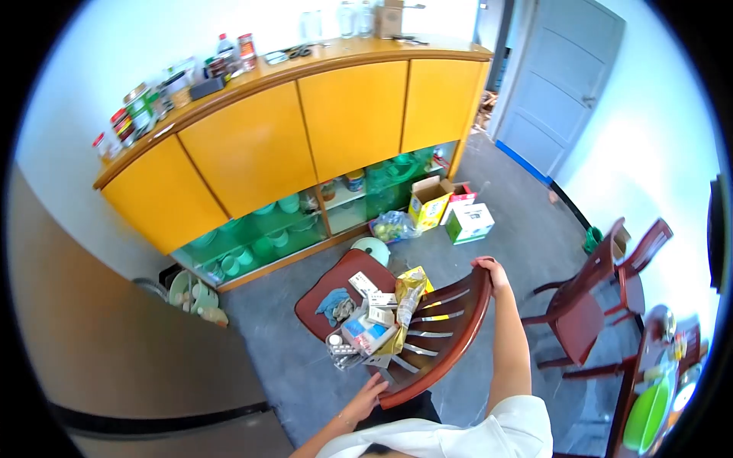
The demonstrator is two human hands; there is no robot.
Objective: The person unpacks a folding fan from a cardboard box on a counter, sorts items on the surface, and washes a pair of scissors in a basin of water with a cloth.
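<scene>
A dark red wooden chair [467,336] stands before me with its slatted back toward me. My right hand [492,275] is closed around the far end of its curved top rail. At the near end, my left hand [369,395] grips the side of the back. On the seat [319,288] lie a crumpled blue-grey cloth [334,305], several small white boxes [363,285], a blue and white packet [368,333], a gold foil bag [407,305] and blister packs [343,351]. The bag leans against the slats.
A long yellow cabinet [240,141] with jars and bottles on top runs along the wall. Cartons [469,223] and a plastic bag [394,227] sit on the floor beside it. Other chairs [576,328] and a table with a green basin [646,416] are to the right.
</scene>
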